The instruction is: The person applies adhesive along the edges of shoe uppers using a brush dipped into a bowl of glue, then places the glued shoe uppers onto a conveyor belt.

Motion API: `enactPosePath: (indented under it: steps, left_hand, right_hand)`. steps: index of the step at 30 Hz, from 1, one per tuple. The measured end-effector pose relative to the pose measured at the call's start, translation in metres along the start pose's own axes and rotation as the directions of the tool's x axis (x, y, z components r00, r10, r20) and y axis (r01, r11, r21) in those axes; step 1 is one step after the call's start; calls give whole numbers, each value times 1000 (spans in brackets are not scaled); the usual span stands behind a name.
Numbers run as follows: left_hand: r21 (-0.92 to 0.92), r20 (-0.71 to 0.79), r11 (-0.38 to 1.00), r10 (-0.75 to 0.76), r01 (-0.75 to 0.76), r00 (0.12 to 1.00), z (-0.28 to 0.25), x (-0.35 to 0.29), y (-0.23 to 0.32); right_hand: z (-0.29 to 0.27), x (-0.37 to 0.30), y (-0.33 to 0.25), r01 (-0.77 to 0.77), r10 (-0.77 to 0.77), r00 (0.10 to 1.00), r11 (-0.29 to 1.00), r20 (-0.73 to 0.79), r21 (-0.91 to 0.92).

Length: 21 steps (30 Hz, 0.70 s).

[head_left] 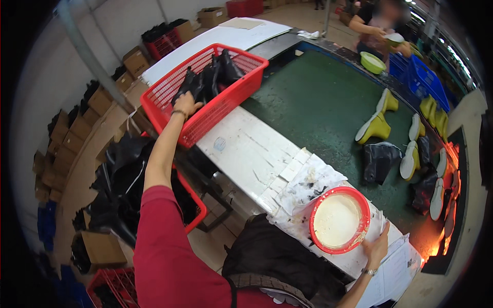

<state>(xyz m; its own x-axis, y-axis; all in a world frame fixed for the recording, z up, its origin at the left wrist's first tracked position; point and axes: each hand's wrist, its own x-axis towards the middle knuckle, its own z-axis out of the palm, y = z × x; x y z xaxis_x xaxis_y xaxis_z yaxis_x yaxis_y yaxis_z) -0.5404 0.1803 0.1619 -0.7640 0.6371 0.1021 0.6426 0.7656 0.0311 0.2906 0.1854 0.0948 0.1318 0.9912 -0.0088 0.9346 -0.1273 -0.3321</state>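
My left hand [187, 103] reaches into a red plastic basket [221, 114], its fingers round the near end of a black boot [191, 82]. More black boots [226, 69] lie beside it in the basket. At the lower right, my right hand [377, 247] is next to a red-rimmed bowl [337, 218] of creamy white liquid. Its fingers are closed near a thin pale stick-like piece; what they hold is too small to name. The bowl stands on a stained white bench top [251, 154].
A green conveyor belt [303, 92] carries yellow-and-white soles [374, 128] and black boots [381, 161] toward an orange-glowing heater opening [444, 231]. Behind it, a person [380, 25] handles a bowl by a blue crate [426, 82]. Black boots [120, 190] fill a crate at left.
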Motion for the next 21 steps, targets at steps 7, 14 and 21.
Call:
enactPosePath:
  steps: [7,14,21]
  left_hand:
    - [-102,-413,992,23,-72,910,-13,-14,-23]
    - [-438,-684,521,336,-733,648,-128,-105,95]
    - [-370,-272,122,934,-921,233,-45,-166,134]
  right_hand:
    - [-3,47,4,27,-20,998,994,57,-107]
    - [14,61,31,48,-16,992,967,-126,250]
    - [-23,16,-21,247,-77,930,855,-359,455]
